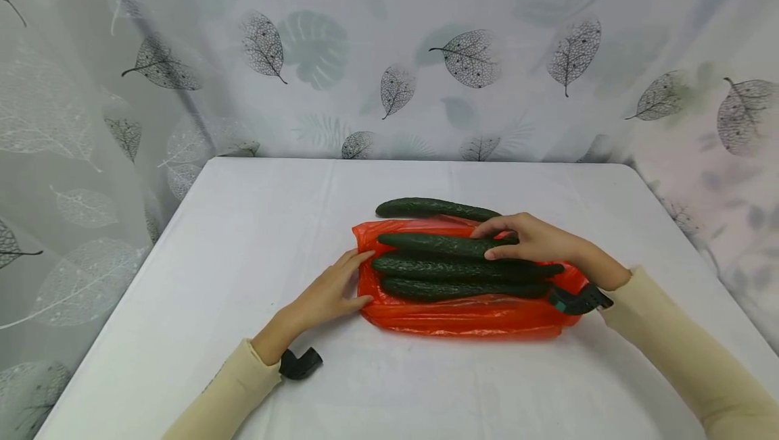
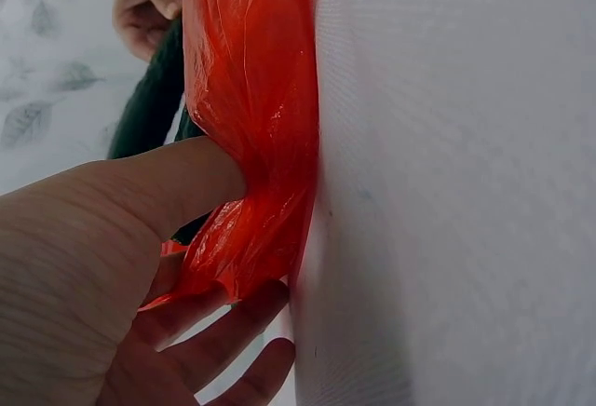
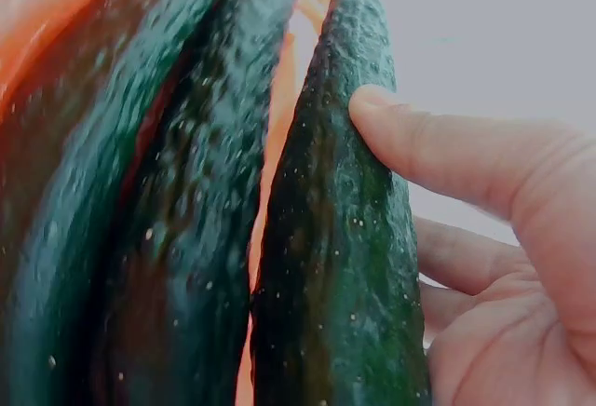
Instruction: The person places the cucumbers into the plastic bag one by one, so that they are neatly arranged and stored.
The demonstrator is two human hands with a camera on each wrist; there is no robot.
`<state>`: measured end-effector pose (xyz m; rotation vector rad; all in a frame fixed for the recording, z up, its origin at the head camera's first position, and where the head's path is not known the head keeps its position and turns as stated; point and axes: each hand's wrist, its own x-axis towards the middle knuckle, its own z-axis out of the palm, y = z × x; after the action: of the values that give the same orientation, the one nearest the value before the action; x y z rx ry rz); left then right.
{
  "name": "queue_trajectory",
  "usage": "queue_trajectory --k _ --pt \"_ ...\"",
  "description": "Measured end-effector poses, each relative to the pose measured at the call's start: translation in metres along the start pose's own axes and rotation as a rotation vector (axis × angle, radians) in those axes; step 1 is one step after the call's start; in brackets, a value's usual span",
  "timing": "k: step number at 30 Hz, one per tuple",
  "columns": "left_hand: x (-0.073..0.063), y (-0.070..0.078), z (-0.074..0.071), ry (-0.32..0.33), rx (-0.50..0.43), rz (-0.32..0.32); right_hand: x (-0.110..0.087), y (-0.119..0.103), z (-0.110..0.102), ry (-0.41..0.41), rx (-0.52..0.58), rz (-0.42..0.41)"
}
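Note:
My right hand [image 1: 535, 240] holds a dark green cucumber [image 1: 438, 245] near its right end, thumb on one side and fingers on the other. In the right wrist view, the thumb presses on that cucumber [image 3: 340, 238], and two others lie beside it. Under it in the head view, a second cucumber [image 1: 450, 266] and a third cucumber [image 1: 462, 289] lie on a red plastic bag [image 1: 462, 322]. With spread fingers, my left hand [image 1: 325, 298] touches the bag's left edge. Its thumb dents the plastic [image 2: 270, 127] in the left wrist view.
Another cucumber [image 1: 432, 208] lies behind the bag, its right end near my right hand. All of this is on a white-covered table [image 1: 243, 224]. A leaf-patterned curtain [image 1: 341, 109] hangs behind the table and at both sides.

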<state>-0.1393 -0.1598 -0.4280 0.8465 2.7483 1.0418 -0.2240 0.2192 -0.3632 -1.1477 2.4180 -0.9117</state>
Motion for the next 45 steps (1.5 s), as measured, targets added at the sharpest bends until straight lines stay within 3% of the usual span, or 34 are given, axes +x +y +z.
queue_trajectory --k 6,19,32,39,45 --pt "-0.001 0.0 0.0 -0.001 0.001 -0.007 -0.008 -0.009 0.002 -0.007 0.009 -0.029" --pt "-0.001 0.002 0.0 -0.016 -0.004 -0.013 -0.02 -0.016 0.011 -0.033 -0.079 -0.108" --pt "0.0 0.003 0.0 -0.017 0.004 -0.042 -0.024 -0.024 0.024 -0.002 -0.104 -0.068" --pt "0.0 0.001 0.001 -0.011 0.009 -0.023 -0.027 -0.024 0.03 -0.069 -0.141 0.009" --pt "0.0 0.002 0.0 -0.01 0.002 -0.01 -0.03 -0.031 0.036 -0.101 -0.208 0.009"
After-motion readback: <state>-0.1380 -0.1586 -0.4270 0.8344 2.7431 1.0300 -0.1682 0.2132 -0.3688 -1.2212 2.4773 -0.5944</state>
